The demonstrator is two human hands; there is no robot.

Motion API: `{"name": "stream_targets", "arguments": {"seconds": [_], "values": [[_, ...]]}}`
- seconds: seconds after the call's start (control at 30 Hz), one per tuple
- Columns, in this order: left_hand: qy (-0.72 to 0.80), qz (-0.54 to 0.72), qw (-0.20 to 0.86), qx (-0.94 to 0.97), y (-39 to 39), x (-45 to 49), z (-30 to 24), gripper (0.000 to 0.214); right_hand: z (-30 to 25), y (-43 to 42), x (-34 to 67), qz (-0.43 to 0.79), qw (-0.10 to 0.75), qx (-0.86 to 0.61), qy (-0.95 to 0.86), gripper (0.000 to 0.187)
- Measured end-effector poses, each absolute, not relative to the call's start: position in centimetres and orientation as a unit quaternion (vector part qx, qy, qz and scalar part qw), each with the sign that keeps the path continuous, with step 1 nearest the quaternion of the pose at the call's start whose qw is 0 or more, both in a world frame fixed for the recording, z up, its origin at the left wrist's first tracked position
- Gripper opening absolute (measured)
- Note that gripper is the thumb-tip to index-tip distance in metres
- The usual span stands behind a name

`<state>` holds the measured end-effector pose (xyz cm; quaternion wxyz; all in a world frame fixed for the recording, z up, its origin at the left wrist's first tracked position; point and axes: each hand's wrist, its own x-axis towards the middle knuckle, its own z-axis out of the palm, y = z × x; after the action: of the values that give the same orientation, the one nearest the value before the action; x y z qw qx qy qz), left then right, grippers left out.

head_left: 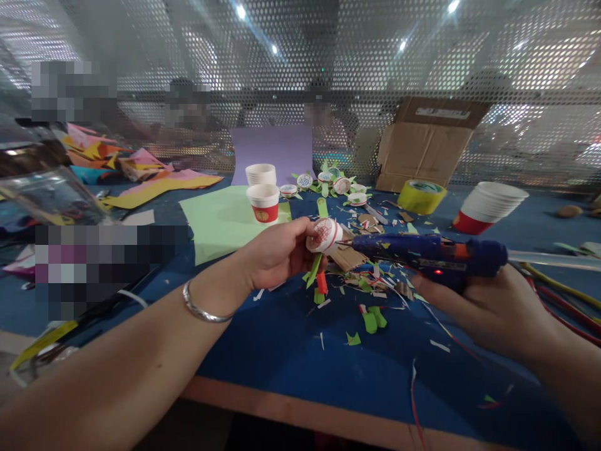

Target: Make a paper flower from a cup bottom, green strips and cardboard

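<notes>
My left hand [285, 252] pinches a small cut-down paper cup [325, 234] with a red pattern on its round face. Green paper strips [315, 268] hang from the cup, and another sticks up above it. In my right hand [488, 307] is a blue glue gun [417, 252], its red light lit and a clear glue stick out of its back. The gun's nozzle points left and is at or very close to the cup's side; I cannot tell if they touch. My right fingers are mostly hidden behind the gun.
Paper scraps [370, 285] litter the blue table. Behind are several decorated cup pieces [342, 185], paper cups [263, 203], green paper [220, 219], yellow tape [421, 196], a cardboard box [425, 147] and a cup stack [491, 207]. Coloured paper [159, 188] and a clear container [51, 200] lie left.
</notes>
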<state>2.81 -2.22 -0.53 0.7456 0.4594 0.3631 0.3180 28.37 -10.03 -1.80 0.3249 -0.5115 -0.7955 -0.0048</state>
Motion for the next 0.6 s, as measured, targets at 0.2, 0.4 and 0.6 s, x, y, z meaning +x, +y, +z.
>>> {"name": "stream_targets", "arguments": {"seconds": [0.2,0.4,0.6], "values": [[0.367,0.322,0.751,0.444,-2.09,2.82,-0.74,0.022,-1.67,-9.92,28.16,-0.007,0.338,-0.506,-0.793,0.032],[0.364,0.327,0.748,0.449,-1.95,2.75,-1.00,0.020,-1.71,-10.02,28.16,-0.017,0.343,-0.493,-0.799,0.030],[0.368,0.318,0.745,0.456,-1.98,2.72,-0.89,0.022,-1.37,-10.07,27.99,-0.010,0.343,-0.482,-0.806,0.037]]}}
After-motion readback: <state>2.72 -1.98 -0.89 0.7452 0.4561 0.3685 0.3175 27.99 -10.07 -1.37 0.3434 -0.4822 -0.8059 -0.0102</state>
